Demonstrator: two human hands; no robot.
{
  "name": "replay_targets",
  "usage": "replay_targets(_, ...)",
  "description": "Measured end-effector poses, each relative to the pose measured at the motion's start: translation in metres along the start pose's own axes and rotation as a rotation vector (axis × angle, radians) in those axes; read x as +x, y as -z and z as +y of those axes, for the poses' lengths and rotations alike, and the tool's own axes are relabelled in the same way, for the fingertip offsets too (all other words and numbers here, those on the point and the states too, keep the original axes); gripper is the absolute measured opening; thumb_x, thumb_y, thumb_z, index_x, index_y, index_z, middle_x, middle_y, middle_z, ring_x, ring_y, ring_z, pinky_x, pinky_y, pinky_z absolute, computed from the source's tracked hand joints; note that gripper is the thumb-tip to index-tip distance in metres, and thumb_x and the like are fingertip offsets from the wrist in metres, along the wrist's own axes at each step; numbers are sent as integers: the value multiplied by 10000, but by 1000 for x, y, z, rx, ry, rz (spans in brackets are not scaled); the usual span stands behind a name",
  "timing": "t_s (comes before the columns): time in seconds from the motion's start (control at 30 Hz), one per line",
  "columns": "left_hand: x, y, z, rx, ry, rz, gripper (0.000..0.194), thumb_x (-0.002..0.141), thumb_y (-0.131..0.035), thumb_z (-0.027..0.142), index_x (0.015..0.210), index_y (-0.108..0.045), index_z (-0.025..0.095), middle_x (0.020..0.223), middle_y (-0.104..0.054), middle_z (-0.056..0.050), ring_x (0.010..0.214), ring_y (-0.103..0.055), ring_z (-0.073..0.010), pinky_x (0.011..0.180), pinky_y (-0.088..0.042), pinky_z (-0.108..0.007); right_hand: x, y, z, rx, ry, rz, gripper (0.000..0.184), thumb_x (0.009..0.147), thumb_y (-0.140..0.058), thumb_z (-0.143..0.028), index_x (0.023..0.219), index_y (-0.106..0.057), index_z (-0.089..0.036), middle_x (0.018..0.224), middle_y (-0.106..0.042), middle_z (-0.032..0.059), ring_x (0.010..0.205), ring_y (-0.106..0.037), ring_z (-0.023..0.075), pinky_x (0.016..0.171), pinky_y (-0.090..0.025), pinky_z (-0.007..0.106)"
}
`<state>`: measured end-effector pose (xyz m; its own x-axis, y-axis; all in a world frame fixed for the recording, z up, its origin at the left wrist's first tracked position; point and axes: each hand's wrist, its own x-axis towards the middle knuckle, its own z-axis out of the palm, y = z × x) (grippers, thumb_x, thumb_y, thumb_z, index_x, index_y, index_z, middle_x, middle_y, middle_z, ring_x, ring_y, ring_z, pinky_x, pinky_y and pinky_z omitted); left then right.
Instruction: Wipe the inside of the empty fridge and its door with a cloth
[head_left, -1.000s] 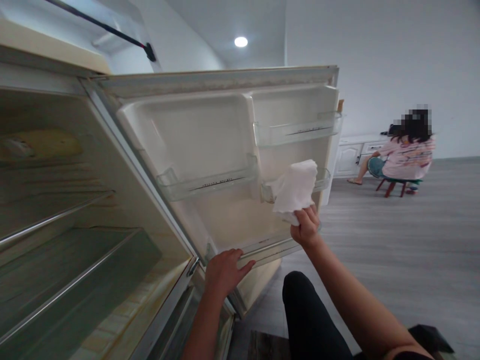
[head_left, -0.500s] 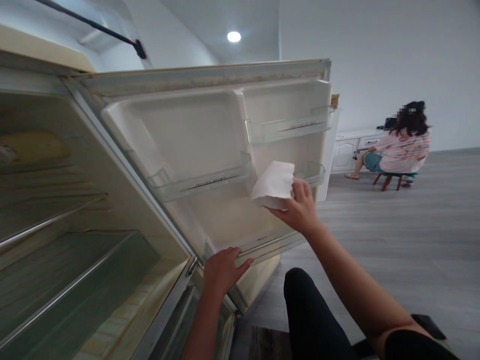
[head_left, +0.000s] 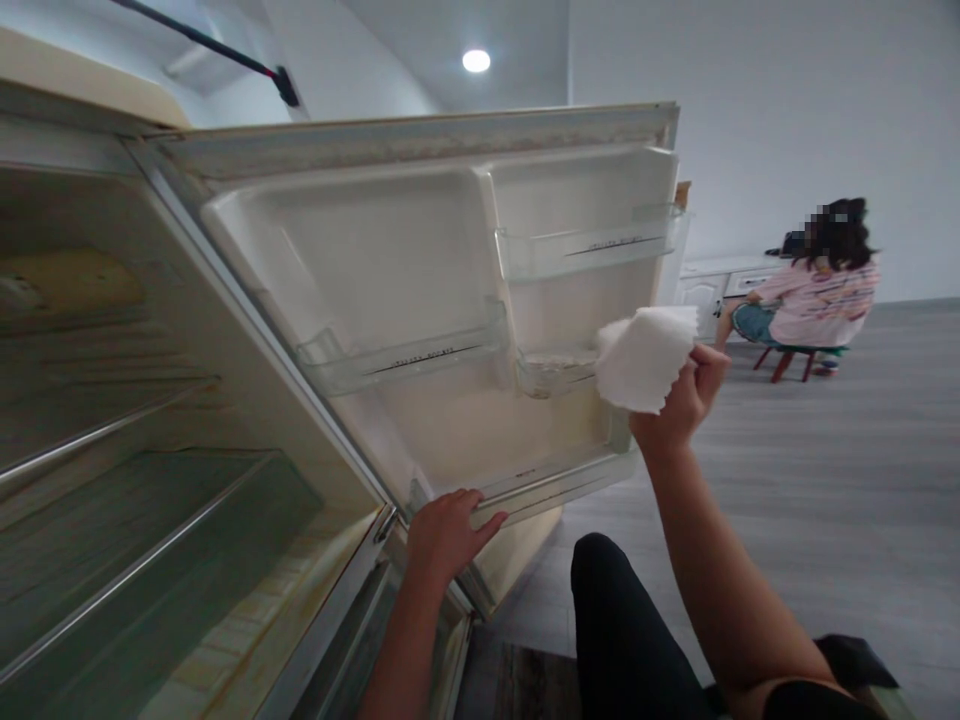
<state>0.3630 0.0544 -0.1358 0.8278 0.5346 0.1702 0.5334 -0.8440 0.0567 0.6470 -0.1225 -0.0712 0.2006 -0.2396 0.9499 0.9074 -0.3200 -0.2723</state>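
An open fridge door (head_left: 420, 250) faces me, with clear plastic door bins (head_left: 405, 360) on its inner side. My left hand (head_left: 446, 535) grips the door's bottom edge, fingers curled over it. My right hand (head_left: 679, 400) pinches a white paper towel (head_left: 645, 358) at the door's right edge, beside a small lower bin (head_left: 555, 372). The towel hangs just off the door's outer side.
The fridge interior (head_left: 150, 450) with wire shelves fills the left. My black-clad knee (head_left: 622, 620) is below the door. A person in a pink shirt (head_left: 817, 295) sits on a stool by a white cabinet (head_left: 709, 290) across the grey wood floor.
My right hand carried the paper towel from the door's inner panel, left of the small bin, out to the door's right edge. My left hand stayed on the bottom edge.
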Motion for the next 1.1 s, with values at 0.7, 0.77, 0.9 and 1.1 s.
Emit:
replay_targets(0.7, 1, 0, 3, 1, -4, 11, 504, 938, -491, 670, 1083, -732, 253, 1071, -762, -56, 988, -714, -251, 833, -490, -354, 18, -11, -5, 28, -179, -40, 268, 958, -447, -287, 1127, -632, -193, 1402, -467, 171, 1401, -390, 327, 1146, -301, 620)
replay_targets(0.77, 1, 0, 3, 0, -4, 22, 492, 937, -499, 663, 1076, -733, 254, 1065, -762, -56, 983, -714, -249, 832, -491, -353, 22, -13, 11, 69, -282, -8, 234, 916, -457, -252, 1051, -633, -179, 1249, -527, 159, 1280, -473, 293, 1115, -358, 561)
replay_targets(0.9, 1, -1, 2, 3, -4, 35, 472, 930, -513, 660, 1065, -733, 264, 1060, -763, -43, 976, -713, -251, 832, -492, -359, 7, -17, 10, 285, -579, 21, 165, 831, -441, -234, 927, -568, -189, 948, -537, 51, 960, -550, 199, 988, -460, 422)
replay_targets(1.1, 2, -4, 1, 14, -9, 27, 493, 942, -486, 664, 1068, -723, 250, 1062, -758, -53, 993, -705, -242, 835, -479, -345, -30, -28, -45, 695, -919, 103, 298, 765, -511, -279, 1058, -466, -251, 993, -547, -5, 907, -574, 137, 886, -498, 291)
